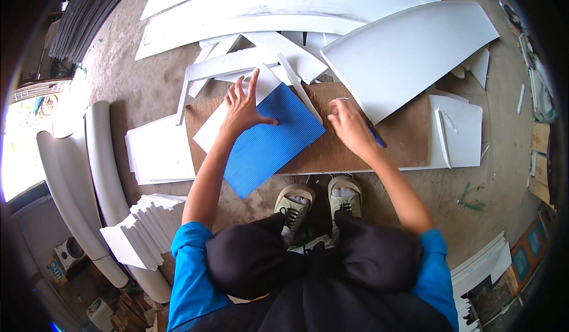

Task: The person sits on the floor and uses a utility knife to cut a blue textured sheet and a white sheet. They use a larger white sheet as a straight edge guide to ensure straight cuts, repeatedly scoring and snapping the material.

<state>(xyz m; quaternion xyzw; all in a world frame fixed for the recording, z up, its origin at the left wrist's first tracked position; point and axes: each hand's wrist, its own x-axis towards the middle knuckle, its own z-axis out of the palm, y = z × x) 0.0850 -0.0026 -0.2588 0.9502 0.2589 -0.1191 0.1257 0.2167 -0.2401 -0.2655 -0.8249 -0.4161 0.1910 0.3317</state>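
A blue corrugated sheet (pixel 269 142) lies tilted on a brown board (pixel 403 142) on the floor in front of my feet. My left hand (pixel 243 107) rests flat with fingers spread on the sheet's upper left corner and on a white sheet (pixel 210 131) under it. My right hand (pixel 348 123) hovers over the brown board just right of the blue sheet, fingers curled around a thin blue tool (pixel 377 137) whose tip shows past my wrist.
Large curved white foam panels (pixel 409 53) and several white strips (pixel 237 62) lie beyond the board. A stack of white sheets (pixel 157 151) sits at the left, another stack (pixel 145 231) nearer me. White pipes (pixel 104 172) run along the left.
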